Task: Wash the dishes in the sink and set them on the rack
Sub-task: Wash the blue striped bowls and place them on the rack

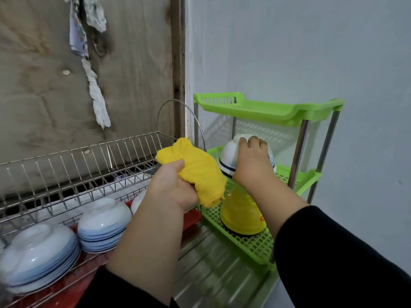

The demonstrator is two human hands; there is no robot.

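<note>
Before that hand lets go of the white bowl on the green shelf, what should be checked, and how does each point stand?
1. Right hand grips the upside-down white ceramic bowl with dark rim stripes: ok.
2. Bowl over the lower tier of the green plastic rack: ok.
3. Bowl resting flat on the tier: cannot tell, hand hides its rim.
4. Apart from the inverted yellow plastic bowl: ok.
5. Left hand holds the yellow cloth clear of the bowl: cannot tell.

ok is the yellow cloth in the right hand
No, the left hand grips the yellow cloth, while the right hand rests on an upturned white bowl on the green rack.
</note>
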